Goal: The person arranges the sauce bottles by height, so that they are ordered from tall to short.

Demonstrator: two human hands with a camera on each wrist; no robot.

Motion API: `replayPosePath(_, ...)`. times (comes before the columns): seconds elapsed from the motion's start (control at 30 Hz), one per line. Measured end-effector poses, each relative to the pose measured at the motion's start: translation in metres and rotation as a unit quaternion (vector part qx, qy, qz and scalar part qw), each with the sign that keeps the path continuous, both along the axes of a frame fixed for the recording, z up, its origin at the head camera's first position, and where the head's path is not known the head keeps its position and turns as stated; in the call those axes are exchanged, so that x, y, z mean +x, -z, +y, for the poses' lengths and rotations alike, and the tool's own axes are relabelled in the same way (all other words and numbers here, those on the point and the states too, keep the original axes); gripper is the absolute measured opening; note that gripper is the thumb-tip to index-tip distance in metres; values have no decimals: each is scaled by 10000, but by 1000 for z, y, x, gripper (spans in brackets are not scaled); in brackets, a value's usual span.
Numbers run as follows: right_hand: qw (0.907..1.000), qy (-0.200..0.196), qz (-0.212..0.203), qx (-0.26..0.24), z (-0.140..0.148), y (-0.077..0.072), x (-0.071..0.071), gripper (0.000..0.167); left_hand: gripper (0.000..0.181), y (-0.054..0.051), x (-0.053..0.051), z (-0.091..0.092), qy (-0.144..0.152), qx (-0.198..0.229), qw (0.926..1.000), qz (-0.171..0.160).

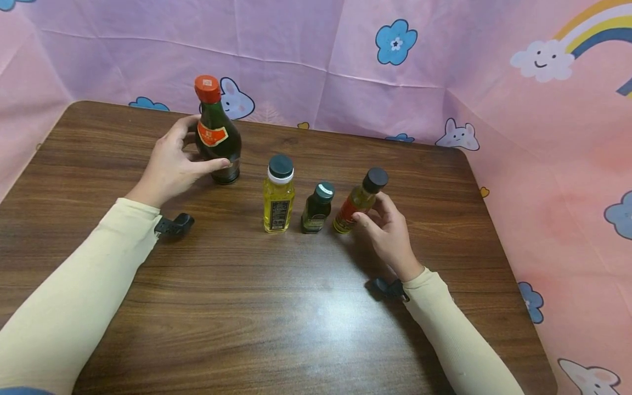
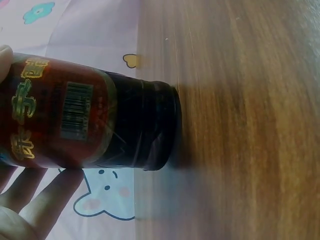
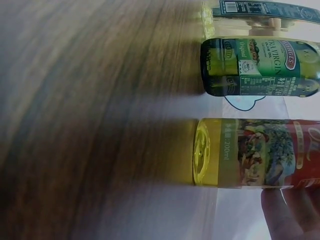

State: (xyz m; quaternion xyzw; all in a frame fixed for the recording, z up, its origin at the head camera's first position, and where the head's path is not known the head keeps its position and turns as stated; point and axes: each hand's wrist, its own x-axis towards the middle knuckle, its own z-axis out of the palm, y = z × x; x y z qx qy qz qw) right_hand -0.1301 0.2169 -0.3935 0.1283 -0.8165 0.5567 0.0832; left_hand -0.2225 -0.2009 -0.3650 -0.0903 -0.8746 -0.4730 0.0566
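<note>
At the back left of the table, my left hand grips a dark glass bottle with a red cap and a red-orange neck label. Its barcode label and dark base show in the left wrist view, close to the wood; whether the base touches is hard to tell. My right hand holds a small yellow oil bottle with a black cap and red label, thumb in front and fingers behind. Between the hands stand a clear bottle of yellow oil and a small dark green olive oil bottle.
The brown wooden table spreads toward me, glossy near its middle. A pink and purple cartoon-print cloth hangs behind the table and along its sides. Small black wrist cameras sit below each hand.
</note>
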Motion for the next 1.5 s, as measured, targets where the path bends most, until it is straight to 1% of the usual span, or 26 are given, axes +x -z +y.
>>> replayPosePath(0.2, 10000, -15, 16, 8, 1, 0, 0, 51, 94, 0, -2, 0, 8, -11, 10000, -44)
replayPosePath(0.43, 9999, -128, 38, -10, 2, 1, -1, 52, 94, 0, -3, -1, -15, 126, 9997, -220)
replayPosePath(0.7, 9999, -67, -106, 25, 3, -2, 0, 53, 97, 0, -3, 0, 5, 185, 9990, -418)
replayPosePath(0.97, 9999, -90, -109, -54, 2, -1, 0, 52, 99, 4, -3, -1, 39, 262, 9987, -431)
replayPosePath(1.33, 9999, -119, -50, -66, 2, -2, 0, 54, 99, 5, 0, 1, 131, 260, 9989, -371)
replayPosePath(1.43, 9999, -135, -47, -65, 2, -1, 0, 54, 100, 5, 1, 1, 161, 264, 9988, -389)
replayPosePath(1.5, 9999, -143, -54, -54, 2, -1, 0, 54, 101, 5, 2, 2, 208, 344, 9982, -437)
